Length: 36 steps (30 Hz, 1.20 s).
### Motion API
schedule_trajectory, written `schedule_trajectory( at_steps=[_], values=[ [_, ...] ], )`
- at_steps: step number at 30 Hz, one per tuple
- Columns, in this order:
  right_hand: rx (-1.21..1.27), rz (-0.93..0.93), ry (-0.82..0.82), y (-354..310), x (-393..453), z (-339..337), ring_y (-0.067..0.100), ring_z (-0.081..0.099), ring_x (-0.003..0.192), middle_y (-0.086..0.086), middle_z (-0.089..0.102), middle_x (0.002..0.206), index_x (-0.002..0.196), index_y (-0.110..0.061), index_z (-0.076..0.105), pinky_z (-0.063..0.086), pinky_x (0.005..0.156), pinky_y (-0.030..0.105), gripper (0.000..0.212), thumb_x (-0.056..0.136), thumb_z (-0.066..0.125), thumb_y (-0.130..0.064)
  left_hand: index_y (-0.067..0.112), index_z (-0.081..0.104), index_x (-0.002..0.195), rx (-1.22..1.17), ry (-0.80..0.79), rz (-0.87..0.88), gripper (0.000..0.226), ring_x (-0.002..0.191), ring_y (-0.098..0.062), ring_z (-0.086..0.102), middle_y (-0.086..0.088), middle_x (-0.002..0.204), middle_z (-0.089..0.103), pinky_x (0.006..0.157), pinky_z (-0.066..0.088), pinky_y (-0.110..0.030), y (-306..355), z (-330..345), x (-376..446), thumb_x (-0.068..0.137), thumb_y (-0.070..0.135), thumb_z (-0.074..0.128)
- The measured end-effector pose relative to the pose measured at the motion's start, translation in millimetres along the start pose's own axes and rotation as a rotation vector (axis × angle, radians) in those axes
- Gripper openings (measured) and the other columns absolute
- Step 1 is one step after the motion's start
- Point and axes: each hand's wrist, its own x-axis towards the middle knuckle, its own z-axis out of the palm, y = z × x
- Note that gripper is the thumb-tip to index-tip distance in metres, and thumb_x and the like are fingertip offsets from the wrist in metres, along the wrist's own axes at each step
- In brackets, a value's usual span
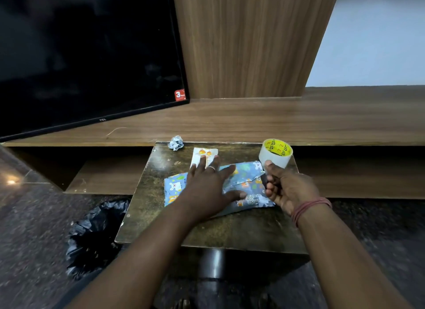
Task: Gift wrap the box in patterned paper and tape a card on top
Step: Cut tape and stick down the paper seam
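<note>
A black plastic bag (96,235) is lying crumpled on the floor at the near left, beside the small dark table (241,235). A dark television screen (87,55) is standing at the far left on a long wooden shelf (299,120). At the table's far left corner a crumpled scrap of paper (176,142) is sitting. Just right of it, a white card (202,155) with orange marks is lying flat at the far edge of the table. The left hand (208,189) is lying palm down with fingers spread wide and straight; its fingertips are reaching onto the card while the palm is resting on the wrapped box (247,186). The box, covered in blue animal-patterned paper, is lying flat in the middle of the table, with a folded flap showing on its top. At the right, the right hand (284,189) is gripping a roll of tape (275,153), fingers curled around its near side, holding it just above the box's far right corner.
</note>
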Motion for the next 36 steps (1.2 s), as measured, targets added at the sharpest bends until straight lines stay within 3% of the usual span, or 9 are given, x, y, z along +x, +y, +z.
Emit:
schedule_trajectory(
  at_steps=[3,6,9,14,19,24,27,31,36],
  values=[
    [0.014,0.030,-0.019,0.6,2.5,0.2,0.008,0.048,0.038,0.002,0.055,0.056,0.096,-0.006,0.066,0.048,0.040,0.021,0.021,0.093,0.073,-0.025,0.050,0.037,0.153,-0.022,0.018,0.124,0.079,0.159,-0.029,-0.003,-0.003,0.173,0.009,0.127,0.006,-0.047,-10.0,1.9,5.2,0.082,0.078,0.058],
    [0.049,0.092,-0.034,-3.3,1.6,3.8,0.013,0.049,0.048,0.004,0.056,0.062,0.085,-0.006,0.062,0.050,0.041,0.019,0.022,0.099,0.064,-0.024,0.052,0.032,0.154,0.010,-0.029,0.213,0.082,0.159,-0.028,-0.001,-0.003,0.173,0.005,0.126,0.007,-0.052,-2.7,16.0,8.1,0.082,0.080,0.058],
    [0.007,0.112,-0.035,1.3,0.8,6.7,0.014,0.049,0.056,0.006,0.057,0.070,0.088,-0.006,0.059,0.050,0.041,0.018,0.017,0.101,0.059,-0.016,0.054,0.028,0.155,0.064,-0.045,0.209,0.082,0.159,-0.028,0.001,-0.004,0.173,0.002,0.125,0.005,-0.056,1.2,21.5,11.1,0.083,0.081,0.055],
    [-0.049,0.099,-0.033,18.2,4.3,17.3,0.009,0.047,0.040,0.003,0.055,0.060,0.088,0.001,0.067,0.047,0.039,0.019,0.015,0.095,0.068,-0.012,0.050,0.033,0.155,0.057,-0.091,0.202,0.058,0.159,-0.027,0.001,-0.003,0.173,0.000,0.125,0.004,-0.052,2.7,12.3,8.2,0.099,0.067,0.039],
    [-0.154,0.003,0.053,29.6,5.8,27.0,0.011,0.044,0.038,0.006,0.059,0.062,0.089,0.000,0.068,0.039,0.035,0.020,0.014,0.090,0.074,-0.013,0.045,0.050,0.147,-0.220,-0.075,0.167,0.041,0.158,-0.018,0.010,0.005,0.171,0.016,0.122,0.003,-0.037,-1.4,5.0,12.5,0.109,0.031,0.043],
    [-0.165,-0.033,0.092,32.9,6.0,28.2,0.010,0.043,0.034,0.008,0.063,0.064,0.084,-0.002,0.066,0.037,0.035,0.019,0.014,0.088,0.075,-0.012,0.038,0.070,0.128,-0.521,0.013,0.097,0.051,0.150,-0.009,0.034,0.007,0.161,0.042,0.122,0.025,-0.043,-7.2,10.3,20.2,0.085,0.041,0.043],
    [-0.183,-0.056,0.105,34.7,6.3,27.8,0.011,0.044,0.033,0.013,0.066,0.069,0.081,-0.001,0.064,0.038,0.035,0.020,0.017,0.087,0.077,-0.010,0.036,0.076,0.114,-0.687,0.021,0.022,0.035,0.141,0.000,0.043,0.012,0.154,0.050,0.119,0.032,-0.040,-8.6,9.2,23.4,0.092,0.052,0.054],
    [-0.231,-0.094,0.131,38.1,7.0,29.1,0.013,0.045,0.033,0.009,0.066,0.062,0.075,-0.004,0.064,0.041,0.038,0.022,0.019,0.085,0.078,-0.011,0.044,0.075,0.082,-0.671,0.081,-0.021,0.028,0.136,0.005,0.047,0.013,0.146,0.058,0.114,0.038,-0.039,-3.5,14.3,28.9,0.097,0.059,0.057],
    [-0.259,-0.126,0.154,38.5,6.0,29.0,0.015,0.045,0.033,0.010,0.065,0.058,0.066,-0.006,0.060,0.042,0.040,0.024,0.026,0.082,0.080,-0.009,0.036,0.081,0.098,-0.586,0.245,-0.169,0.018,0.126,-0.006,0.060,0.019,0.136,0.065,0.109,0.039,-0.038,10.6,18.2,30.9,0.095,0.045,0.066]
  ],
)
